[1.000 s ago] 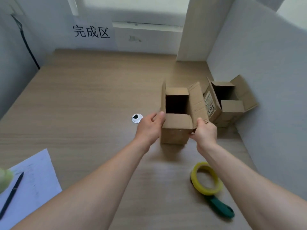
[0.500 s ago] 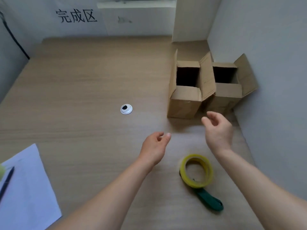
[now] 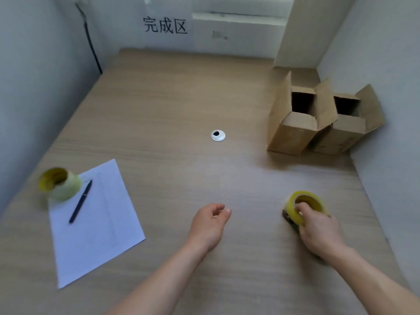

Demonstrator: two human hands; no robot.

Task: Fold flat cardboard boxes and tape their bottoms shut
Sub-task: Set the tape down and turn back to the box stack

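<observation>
Right hand (image 3: 318,228): fingers curled, gripped yellow tape dispenser (image 3: 304,209) on table (image 3: 159,98). Left hand (image 3: 210,225): fingers loosely curled, held nothing.

Wall sign (image 3: 165,25): black characters "完成区" are showing plainly on a white sheet fixed to the back wall, above the far edge of the desk (image 3: 159,98).
Paper sheet (image 3: 95,221): faint printed lines are running down the page, too small to read.
Cardboard boxes (image 3: 293,135): markings on the side faces are not reading legibly.
</observation>
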